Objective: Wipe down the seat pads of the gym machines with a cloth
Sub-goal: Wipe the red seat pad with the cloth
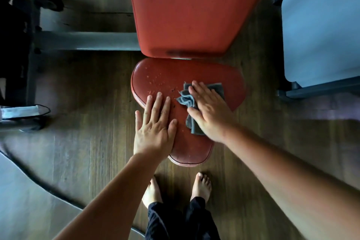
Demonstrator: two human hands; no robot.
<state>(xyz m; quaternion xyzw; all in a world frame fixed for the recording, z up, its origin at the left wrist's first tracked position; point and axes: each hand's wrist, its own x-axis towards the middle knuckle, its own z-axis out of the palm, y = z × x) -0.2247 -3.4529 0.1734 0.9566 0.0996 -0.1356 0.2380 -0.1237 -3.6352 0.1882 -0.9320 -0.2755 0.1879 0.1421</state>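
We're looking straight down at a worn red vinyl seat pad (187, 76) with a rounded, tapering shape, and it's sitting just below the long red vinyl back pad (187, 9) of the same gym machine. Our right hand (209, 111) is lying flat and spread over a crumpled grey cloth (186, 100), pressing it onto the right half of the seat pad; the fingers aren't curling around the fabric, so it's a palm-down press rather than a pinch. The cloth is bunching out past the thumb side and trailing toward the near end of the pad.

Our left hand (154, 126) is resting flat too, fingers splayed wide and holding nothing, planted on the left edge of the same pad, with the little finger hanging out past the rim. The 2 hands are sitting just beside each other but not touching.

The upper left part of the pad is showing lots of pale flecks and scuffs (155, 80) where the surface is cracking. Our 2 bare feet (201, 186) are standing on the dark wood plank floor (93, 122) right at the narrow end of the pad. A grey metal frame bar (87, 42) is running off to the left.
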